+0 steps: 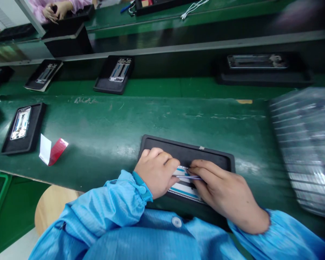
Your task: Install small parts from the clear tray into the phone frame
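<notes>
A phone frame [182,187] with white and blue strips lies in a black tray [189,144] in front of me. My left hand [157,173] curls over the frame's left end, its fingertips closed and partly hidden. My right hand [224,191] is over the right end, its fingers closed on a slim shiny metal tool [189,177], which looks like tweezers. The tool lies across the frame, with its left tip by my left thumb. Whether my left fingers grip that tip or something else, I cannot tell.
More black trays with phone frames stand at the left [21,122] and along the back [121,69]. A red and white folded film [53,150] lies to the left. Clear plastic trays [308,151] are stacked at right. Across the bench are a co-worker's hands [58,11].
</notes>
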A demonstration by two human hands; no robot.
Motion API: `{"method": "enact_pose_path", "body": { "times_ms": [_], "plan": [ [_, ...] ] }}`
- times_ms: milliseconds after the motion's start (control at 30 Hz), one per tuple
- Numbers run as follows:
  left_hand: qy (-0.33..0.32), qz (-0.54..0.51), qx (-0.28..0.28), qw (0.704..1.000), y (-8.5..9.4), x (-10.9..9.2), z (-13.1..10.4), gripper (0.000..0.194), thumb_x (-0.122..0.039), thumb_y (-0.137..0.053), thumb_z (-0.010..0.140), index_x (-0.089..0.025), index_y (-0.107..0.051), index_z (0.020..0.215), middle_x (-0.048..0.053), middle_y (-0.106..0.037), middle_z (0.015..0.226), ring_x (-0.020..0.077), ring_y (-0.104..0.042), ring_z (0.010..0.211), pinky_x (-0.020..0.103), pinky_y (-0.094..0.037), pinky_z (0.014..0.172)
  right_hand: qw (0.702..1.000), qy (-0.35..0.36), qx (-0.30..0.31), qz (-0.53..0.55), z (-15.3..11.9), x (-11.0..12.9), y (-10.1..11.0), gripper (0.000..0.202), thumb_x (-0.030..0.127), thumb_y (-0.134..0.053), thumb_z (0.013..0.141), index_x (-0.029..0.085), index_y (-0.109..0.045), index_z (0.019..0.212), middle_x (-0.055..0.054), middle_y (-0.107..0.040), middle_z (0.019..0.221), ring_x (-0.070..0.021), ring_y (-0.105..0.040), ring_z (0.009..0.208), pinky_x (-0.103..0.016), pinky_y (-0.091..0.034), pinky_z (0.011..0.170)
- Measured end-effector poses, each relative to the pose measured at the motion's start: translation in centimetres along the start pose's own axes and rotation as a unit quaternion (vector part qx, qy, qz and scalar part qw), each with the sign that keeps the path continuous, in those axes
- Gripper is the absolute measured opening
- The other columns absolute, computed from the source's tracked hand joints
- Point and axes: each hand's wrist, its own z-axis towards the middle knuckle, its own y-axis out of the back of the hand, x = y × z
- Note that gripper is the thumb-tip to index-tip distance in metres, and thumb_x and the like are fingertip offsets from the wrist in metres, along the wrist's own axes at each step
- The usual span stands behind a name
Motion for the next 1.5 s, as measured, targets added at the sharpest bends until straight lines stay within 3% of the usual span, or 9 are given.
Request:
{"method": "enact_pose_path", "body": {
  "times_ms": [167,533,800,1167,1500],
  "plan": [
    [0.000,0.001,0.015,1.000,0.2,0.0,0.0,0.033,-0.043,-0.073,0.103,-0.022,-0.067,0.127,0.008,-0.073,0.135,0.0316,-0.056,0.128,0.049,-0.047,0.100,1.000,0.022,0.001,-0.009,-0.5,-0.1,0.1,0.022,0.016,-0.055,0.104,0.016,-0.077,0.108,-0.009,-0.079,0.116,-0.0190,-0.077,0.095,-0.031,-0.060,0.078],
    [-0.002,0.003,0.010,1.000,0.2,0.0,0.0,0.035,-0.048,-0.073,0.103,-0.021,-0.068,0.125,0.008,-0.073,0.133,0.0316,-0.056,0.128,0.049,-0.048,0.101,0.998,0.017,0.000,-0.052,0.0,0.3,-0.4,0.018,0.018,-0.055,0.106,0.011,-0.071,0.105,-0.011,-0.078,0.110,-0.0179,-0.073,0.081,-0.031,-0.056,0.068],
    [0.000,0.006,0.015,1.000,0.2,-0.1,0.0,0.036,-0.048,-0.073,0.103,-0.022,-0.068,0.126,0.008,-0.072,0.135,0.0313,-0.056,0.129,0.049,-0.048,0.101,0.998,0.034,0.006,-0.047,-0.2,0.0,-0.3,0.024,0.015,-0.055,0.102,0.015,-0.077,0.111,-0.012,-0.080,0.116,-0.0212,-0.077,0.094,-0.033,-0.060,0.076],
    [-0.003,0.002,0.023,1.000,0.3,0.0,0.0,0.036,-0.046,-0.072,0.103,-0.022,-0.066,0.128,0.009,-0.071,0.136,0.0316,-0.055,0.130,0.049,-0.047,0.101,0.997,0.042,0.023,-0.065,-0.7,0.7,0.4,0.023,0.015,-0.057,0.103,0.014,-0.078,0.112,-0.013,-0.079,0.118,-0.0232,-0.077,0.095,-0.035,-0.060,0.080],
    [0.005,0.008,0.019,1.000,0.1,-0.1,0.1,0.035,-0.046,-0.076,0.101,-0.022,-0.068,0.126,0.008,-0.072,0.137,0.0317,-0.055,0.130,0.049,-0.047,0.101,0.999,-0.011,-0.002,-0.047,-1.5,1.1,-0.2,0.024,0.018,-0.061,0.103,0.015,-0.079,0.119,-0.010,-0.080,0.122,-0.0209,-0.078,0.096,-0.032,-0.061,0.079]
  ]
}}
